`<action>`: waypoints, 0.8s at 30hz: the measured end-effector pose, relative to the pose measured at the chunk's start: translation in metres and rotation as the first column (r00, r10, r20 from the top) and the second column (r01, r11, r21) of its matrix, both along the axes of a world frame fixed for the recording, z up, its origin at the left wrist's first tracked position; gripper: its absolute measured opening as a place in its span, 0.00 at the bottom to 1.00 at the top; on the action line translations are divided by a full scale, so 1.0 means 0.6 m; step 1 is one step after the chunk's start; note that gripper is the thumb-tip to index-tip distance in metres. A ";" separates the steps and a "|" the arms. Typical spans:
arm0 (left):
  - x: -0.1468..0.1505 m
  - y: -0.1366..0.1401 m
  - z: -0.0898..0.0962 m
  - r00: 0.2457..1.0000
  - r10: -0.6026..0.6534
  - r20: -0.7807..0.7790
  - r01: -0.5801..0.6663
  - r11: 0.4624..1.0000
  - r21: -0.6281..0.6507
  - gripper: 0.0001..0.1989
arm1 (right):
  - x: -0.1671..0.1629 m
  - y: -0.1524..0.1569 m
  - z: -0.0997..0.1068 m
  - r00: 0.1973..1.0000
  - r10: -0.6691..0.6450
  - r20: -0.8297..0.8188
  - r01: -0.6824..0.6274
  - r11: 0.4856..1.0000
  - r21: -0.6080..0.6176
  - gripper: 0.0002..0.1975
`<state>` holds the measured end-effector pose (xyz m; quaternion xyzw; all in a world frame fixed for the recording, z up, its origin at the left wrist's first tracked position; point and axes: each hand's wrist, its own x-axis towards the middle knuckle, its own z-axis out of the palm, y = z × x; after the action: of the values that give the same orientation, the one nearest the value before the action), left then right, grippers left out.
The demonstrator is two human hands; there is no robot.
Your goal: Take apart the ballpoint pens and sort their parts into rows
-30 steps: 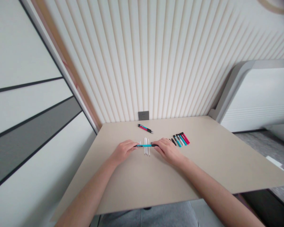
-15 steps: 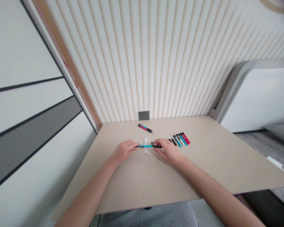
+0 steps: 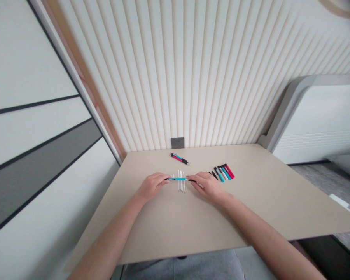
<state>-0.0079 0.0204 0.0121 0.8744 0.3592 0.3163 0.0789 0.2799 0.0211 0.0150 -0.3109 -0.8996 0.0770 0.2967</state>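
My left hand (image 3: 154, 186) is closed in a pinch on the black end of a blue pen barrel (image 3: 180, 179), which lies level from left to right above the table. My right hand (image 3: 205, 183) pinches the black front section of the same pen (image 3: 192, 180). A short pale strip shows between barrel and front section, with a narrow gap there. Beneath the pen, several thin white pen refills (image 3: 180, 187) lie side by side on the table. Some small pale pieces near my left fingertips are partly hidden.
On the beige table (image 3: 169, 225), assembled pens (image 3: 179, 158), red and blue with black, lie near the wall socket (image 3: 177, 142). To the right of my right hand is a row of pen barrels (image 3: 224, 172) in red, white and blue, with black front sections (image 3: 214, 175) beside them.
The pen's black front section has come slightly away from the blue barrel, and a pale strip now shows between them. My right fingers have closed further over the black part.
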 end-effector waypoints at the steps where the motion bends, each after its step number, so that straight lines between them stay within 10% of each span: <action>1: 0.000 0.000 0.000 1.000 0.007 0.008 -0.007 1.000 -0.006 0.13 | 0.001 0.000 0.000 1.000 -0.005 0.005 0.005 1.000 0.006 0.12; 24: 0.006 -0.005 0.006 0.986 0.008 0.169 0.009 0.995 -0.098 0.14 | 0.006 -0.002 -0.007 0.984 -0.157 0.082 0.160 0.986 -0.038 0.10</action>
<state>-0.0044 0.0175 0.0158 0.8396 0.3662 0.3714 0.1520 0.2838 0.0197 0.0105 -0.3909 -0.8810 0.0610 0.2594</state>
